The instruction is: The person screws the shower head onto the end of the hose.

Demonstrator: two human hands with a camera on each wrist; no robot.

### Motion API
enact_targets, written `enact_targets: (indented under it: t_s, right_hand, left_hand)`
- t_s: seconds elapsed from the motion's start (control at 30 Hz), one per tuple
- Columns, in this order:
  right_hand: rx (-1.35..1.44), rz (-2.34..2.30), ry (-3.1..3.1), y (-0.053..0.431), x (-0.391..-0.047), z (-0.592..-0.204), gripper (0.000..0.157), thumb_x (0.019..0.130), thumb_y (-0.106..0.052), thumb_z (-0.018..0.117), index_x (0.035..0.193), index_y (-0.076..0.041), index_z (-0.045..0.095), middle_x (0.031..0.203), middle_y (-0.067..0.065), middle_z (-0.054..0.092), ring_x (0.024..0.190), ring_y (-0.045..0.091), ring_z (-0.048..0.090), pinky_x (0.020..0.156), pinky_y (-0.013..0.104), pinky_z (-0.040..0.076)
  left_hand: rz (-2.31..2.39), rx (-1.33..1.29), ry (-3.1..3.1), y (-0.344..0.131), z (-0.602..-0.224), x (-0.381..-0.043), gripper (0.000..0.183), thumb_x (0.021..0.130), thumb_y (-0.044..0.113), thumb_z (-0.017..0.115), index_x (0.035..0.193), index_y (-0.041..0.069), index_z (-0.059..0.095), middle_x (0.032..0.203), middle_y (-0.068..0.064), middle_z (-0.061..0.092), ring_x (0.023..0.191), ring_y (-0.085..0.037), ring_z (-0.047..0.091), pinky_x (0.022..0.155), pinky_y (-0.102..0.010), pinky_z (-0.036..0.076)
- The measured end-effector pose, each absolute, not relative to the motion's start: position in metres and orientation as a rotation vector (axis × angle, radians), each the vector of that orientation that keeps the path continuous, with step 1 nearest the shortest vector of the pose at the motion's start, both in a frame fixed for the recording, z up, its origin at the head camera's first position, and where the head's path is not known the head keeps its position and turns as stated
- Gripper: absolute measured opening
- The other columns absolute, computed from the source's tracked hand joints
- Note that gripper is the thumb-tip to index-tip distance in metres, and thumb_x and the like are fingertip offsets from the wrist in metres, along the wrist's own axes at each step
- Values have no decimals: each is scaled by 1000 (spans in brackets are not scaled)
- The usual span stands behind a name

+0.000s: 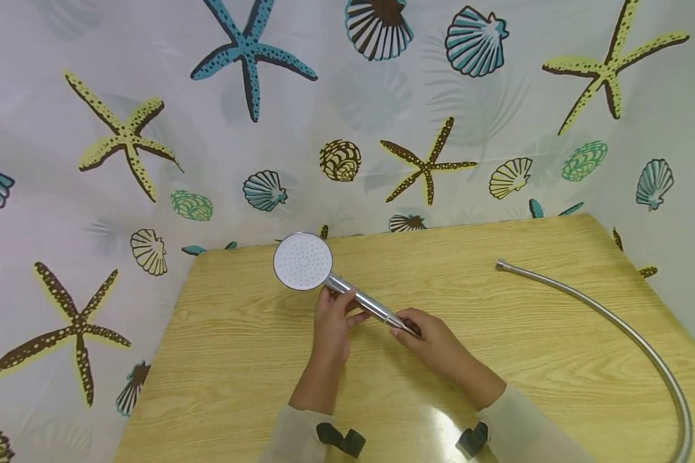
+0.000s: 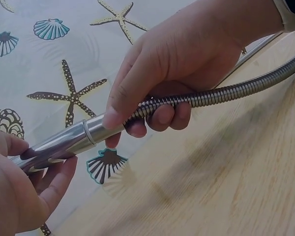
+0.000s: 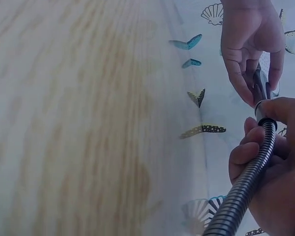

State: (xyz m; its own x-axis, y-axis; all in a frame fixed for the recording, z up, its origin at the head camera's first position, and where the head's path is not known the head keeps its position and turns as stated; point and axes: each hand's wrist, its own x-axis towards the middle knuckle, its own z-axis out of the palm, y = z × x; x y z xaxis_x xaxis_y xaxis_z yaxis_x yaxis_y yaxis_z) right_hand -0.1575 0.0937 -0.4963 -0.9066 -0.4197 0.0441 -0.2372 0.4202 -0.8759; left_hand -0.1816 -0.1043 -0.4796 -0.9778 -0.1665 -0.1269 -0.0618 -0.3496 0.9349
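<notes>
A chrome hand shower [image 1: 302, 261] with a round white spray face is held above the wooden table, its handle slanting down to the right. My left hand [image 1: 331, 325] grips the handle from below, thumb on one side and fingers on the other. My right hand [image 1: 434, 339] holds the ribbed metal hose [image 2: 226, 96] where it meets the handle's lower end. In the left wrist view, the right thumb and forefinger pinch the smooth metal connector [image 2: 104, 129], while the other fingers curl under the hose. The connector sits in line with the handle.
The hose's other end, a small metal fitting [image 1: 500, 264], lies on the wooden table [image 1: 255, 379] at the right. From there the hose curves down toward the near right edge. A curtain [image 1: 301, 148] printed with shells and starfish hangs behind and beside the table.
</notes>
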Motion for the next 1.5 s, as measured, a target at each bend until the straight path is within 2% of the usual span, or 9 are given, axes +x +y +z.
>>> enact_targets:
  t_s: [0.13,0.43,0.63,0.83,1.1,1.5]
  right_hand:
    - [-609,-1481,2495,95,-157,-499,29,103,-21,60,129,-8,60,103,2,65,80,12,56,64,22,53]
    - [-619,-1431,2541,96,-157,-500,28,103,-17,59,129,-7,60,103,9,68,74,10,54,60,20,49]
    - [-604,-1397,2561,95,-157,-503,30,102,-14,60,130,-5,61,113,10,69,87,10,61,70,20,54]
    - [-618,-1357,2586,94,-158,-504,30,102,-15,61,129,-3,64,106,7,68,86,11,59,71,19,53]
    - [-632,-1346,2575,93,-157,-504,31,102,-14,61,130,-1,63,102,7,67,81,10,56,66,18,51]
    - [-656,-1300,2612,93,-156,-506,32,100,-13,63,129,1,64,101,5,67,80,8,56,67,17,52]
  left_hand:
    - [-2510,313,-1753,-106,-482,-183,20,101,11,57,119,4,51,105,-4,57,91,-17,67,78,-38,66]
    - [-2495,338,-1786,-110,-489,-184,20,101,9,58,120,4,54,105,-6,59,93,-18,68,80,-39,66]
    - [-2482,366,-1809,-114,-496,-184,21,101,8,59,120,-1,54,101,-5,62,89,-15,70,78,-37,66]
    - [-2485,401,-1811,-115,-502,-185,20,100,6,60,119,-1,54,99,-5,62,88,-16,71,77,-36,66]
    - [-2467,426,-1860,-117,-508,-186,31,101,7,60,128,-6,51,105,-8,63,90,-16,71,78,-38,66]
    - [-2490,429,-1959,-121,-513,-180,40,103,13,58,138,-4,46,120,-18,63,100,-22,72,83,-40,65]
